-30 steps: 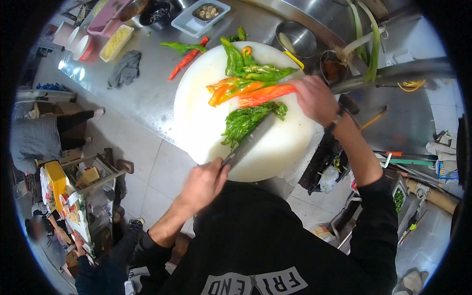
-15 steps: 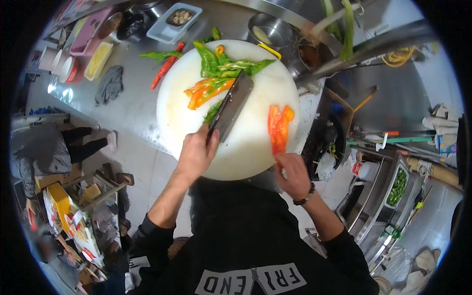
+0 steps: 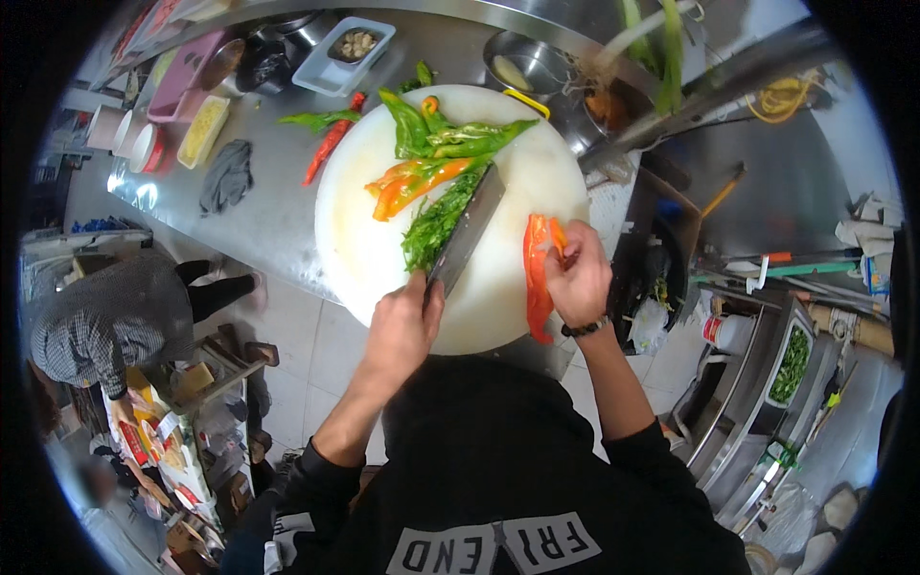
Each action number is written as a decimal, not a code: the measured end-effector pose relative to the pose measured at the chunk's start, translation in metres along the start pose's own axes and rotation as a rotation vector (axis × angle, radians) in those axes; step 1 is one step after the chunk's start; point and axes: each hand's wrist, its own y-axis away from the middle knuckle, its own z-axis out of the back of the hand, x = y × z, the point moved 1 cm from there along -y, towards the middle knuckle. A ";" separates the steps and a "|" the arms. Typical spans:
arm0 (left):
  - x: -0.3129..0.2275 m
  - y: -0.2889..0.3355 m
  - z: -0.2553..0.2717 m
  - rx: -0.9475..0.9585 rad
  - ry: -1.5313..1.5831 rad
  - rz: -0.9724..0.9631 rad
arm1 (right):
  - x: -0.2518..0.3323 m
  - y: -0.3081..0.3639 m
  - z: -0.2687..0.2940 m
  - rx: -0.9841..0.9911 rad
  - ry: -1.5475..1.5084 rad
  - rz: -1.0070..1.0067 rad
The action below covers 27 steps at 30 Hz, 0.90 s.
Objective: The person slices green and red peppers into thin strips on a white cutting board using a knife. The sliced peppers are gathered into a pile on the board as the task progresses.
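Gripping the knife by its handle end in the left hand, with the fingers wrapped round it and the blade slanting away toward the far right. Pinching a red pepper between thumb and fingers of the right hand, over the right side of the white board (cannot tell whether resting on it or lifted). Wearing a dark bracelet on the right wrist.

Just left of the blade, on the board, a heap of cut greens. Beyond that, an orange pepper, then green peppers lying together near the far rim.

Off the board, on the steel bench, a red chilli near the left rim and, farther left, a crumpled grey cloth. Behind these, a blue tray with a small bowl inside; at the far right, a metal bowl. Well off to the left, another person (bending over a cluttered cart).
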 end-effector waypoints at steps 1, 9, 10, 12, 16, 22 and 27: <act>0.002 0.000 -0.001 -0.019 -0.001 -0.011 | 0.012 0.002 0.003 -0.042 -0.140 -0.034; 0.001 0.001 0.001 0.004 -0.037 -0.058 | 0.023 -0.015 0.003 0.163 0.048 0.411; -0.001 0.002 0.001 0.009 -0.044 -0.069 | 0.020 -0.017 0.005 0.197 0.026 0.450; -0.007 0.002 -0.002 0.022 -0.059 -0.097 | 0.009 -0.023 0.005 0.261 0.067 0.516; -0.023 -0.002 -0.020 0.056 -0.161 -0.067 | 0.000 -0.033 0.004 0.292 0.104 0.615; -0.046 -0.016 -0.008 0.085 -0.304 -0.108 | -0.003 -0.043 0.005 0.444 0.013 0.581; -0.049 -0.012 0.004 0.181 -0.349 -0.118 | 0.000 -0.049 0.006 0.497 0.028 0.559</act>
